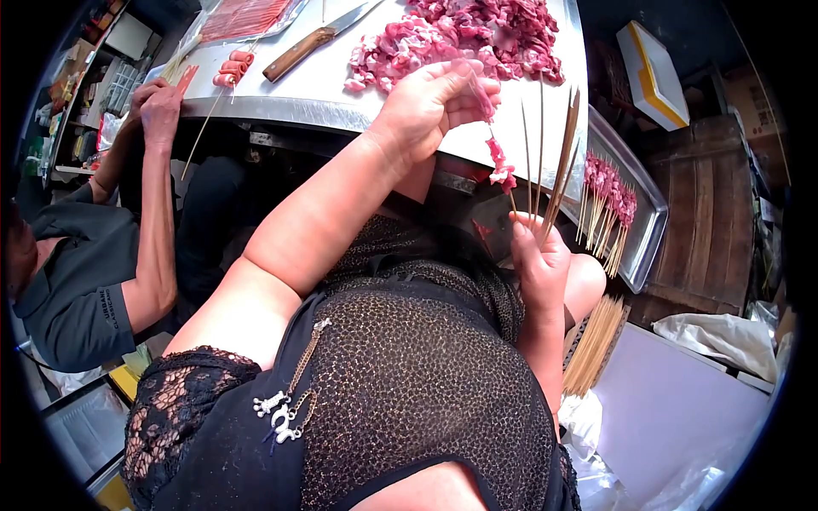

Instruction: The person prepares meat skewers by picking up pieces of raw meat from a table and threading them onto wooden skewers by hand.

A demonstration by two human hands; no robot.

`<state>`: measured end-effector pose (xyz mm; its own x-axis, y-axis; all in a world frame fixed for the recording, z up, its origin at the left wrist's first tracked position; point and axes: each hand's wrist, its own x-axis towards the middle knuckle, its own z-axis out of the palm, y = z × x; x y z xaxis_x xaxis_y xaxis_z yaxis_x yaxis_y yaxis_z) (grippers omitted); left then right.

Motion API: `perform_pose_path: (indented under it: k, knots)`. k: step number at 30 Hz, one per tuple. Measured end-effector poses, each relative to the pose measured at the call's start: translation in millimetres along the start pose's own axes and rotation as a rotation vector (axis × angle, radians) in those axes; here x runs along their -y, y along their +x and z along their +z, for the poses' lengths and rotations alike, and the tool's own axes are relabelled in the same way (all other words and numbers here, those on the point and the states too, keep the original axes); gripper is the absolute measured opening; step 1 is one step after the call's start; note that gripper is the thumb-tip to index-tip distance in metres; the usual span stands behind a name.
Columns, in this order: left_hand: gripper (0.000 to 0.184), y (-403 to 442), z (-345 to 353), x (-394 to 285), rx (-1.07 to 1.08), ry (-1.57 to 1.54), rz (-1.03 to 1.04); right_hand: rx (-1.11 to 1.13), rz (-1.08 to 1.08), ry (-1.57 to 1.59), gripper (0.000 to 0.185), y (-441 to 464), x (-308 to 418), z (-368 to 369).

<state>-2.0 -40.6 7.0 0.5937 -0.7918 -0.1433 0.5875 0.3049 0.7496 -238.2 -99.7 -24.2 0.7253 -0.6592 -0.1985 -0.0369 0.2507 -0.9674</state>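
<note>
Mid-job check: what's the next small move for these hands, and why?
Probably ease the soft pink strip of raw meat farther down the thin wooden skewer with the left hand. Its fingers hold that strip by the skewer's upper end, red-and-white meat pieces already sit lower down, and the right hand grips the skewer below them.

The meat heap [477,38] lies right of the knife [300,53].

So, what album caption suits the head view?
Skewers in the right hand, one bearing meat pieces; left hand at its upper end, near a meat heap.
</note>
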Motion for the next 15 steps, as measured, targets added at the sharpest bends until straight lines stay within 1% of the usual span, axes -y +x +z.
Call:
perform_pose_path:
  k: [1,4,10,13,15]
  knots:
    - [0.032,0,0,-2,0.002,0.002,-0.002,-0.003,-0.001,0.002,0.014,-1,1,-1]
    - [0.032,-1,-3,-3,0.099,0.025,0.001,-0.016,0.005,-0.029,0.014,-1,2,-4]
    - [0.031,-2,1,-3,0.079,0.09,-0.057,-0.045,0.031,-0.078,0.014,1,2,-9]
    - [0.031,-4,3,-2,0.101,0.118,-0.077,-0.021,0.023,-0.069,0.014,0,1,-12]
    - [0.031,-6,7,-3,0.098,0.134,-0.062,-0.046,0.014,-0.097,0.014,0,4,-12]
